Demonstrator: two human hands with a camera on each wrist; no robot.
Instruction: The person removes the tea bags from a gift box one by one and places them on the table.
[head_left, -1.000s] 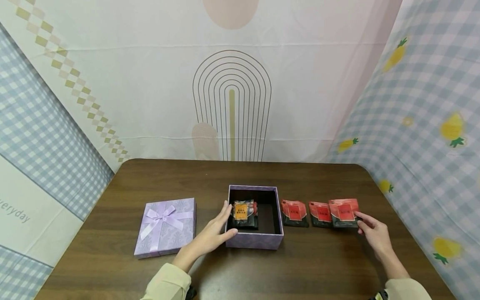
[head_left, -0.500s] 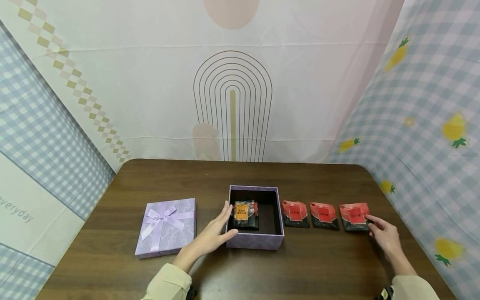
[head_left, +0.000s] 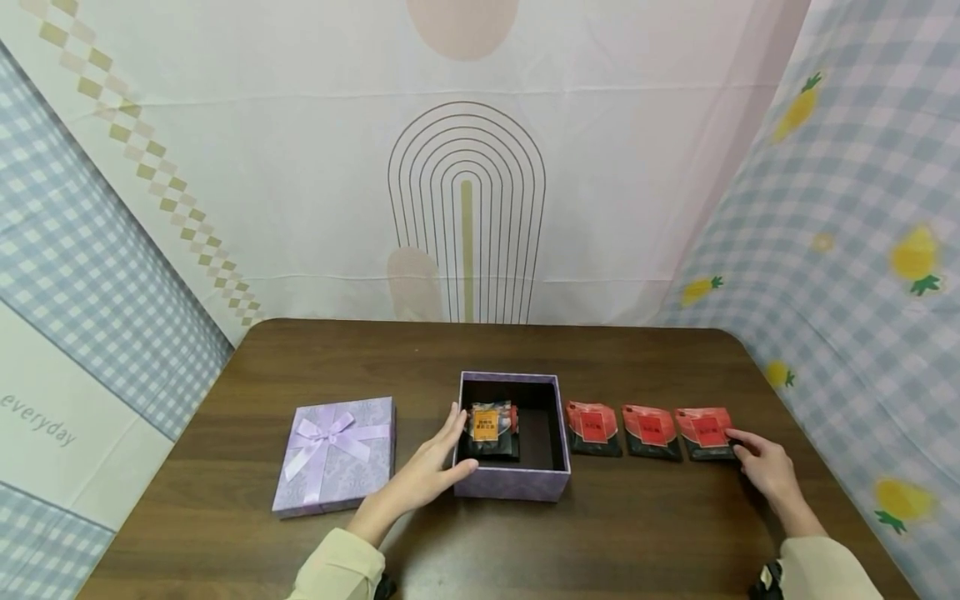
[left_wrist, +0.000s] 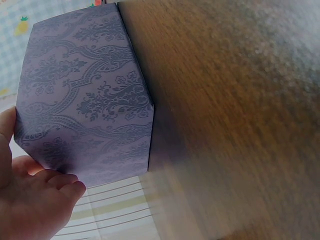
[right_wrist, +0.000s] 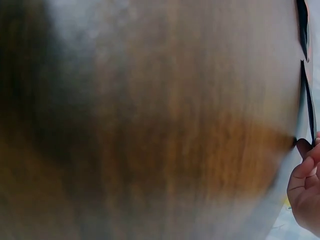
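Observation:
An open purple box [head_left: 510, 483] stands mid-table with a black interior. Inside, along its left wall, several sachets are stacked, the top one with an orange label [head_left: 485, 426]. My left hand [head_left: 422, 471] rests against the box's left side, fingers extended and thumb by the front corner; the left wrist view shows the patterned outer wall [left_wrist: 85, 95] beside the fingers. To the right, three red-and-black sachets lie in a row: one near the box [head_left: 594, 428], a middle sachet [head_left: 651, 432] and an end sachet [head_left: 706, 432]. My right hand [head_left: 767, 471] pinches the end sachet's right edge.
A lilac box lid [head_left: 333, 457] with a ribbon bow lies at the left of the brown wooden table [head_left: 600, 533]. A pale patterned cloth [head_left: 600, 208] hangs behind the table, with checked cloth [head_left: 862, 250] at the sides.
The end sachet, first overlapping the middle one, moved right with my right hand, then slightly back left, and now lies beside it. My left hand stays at the box.

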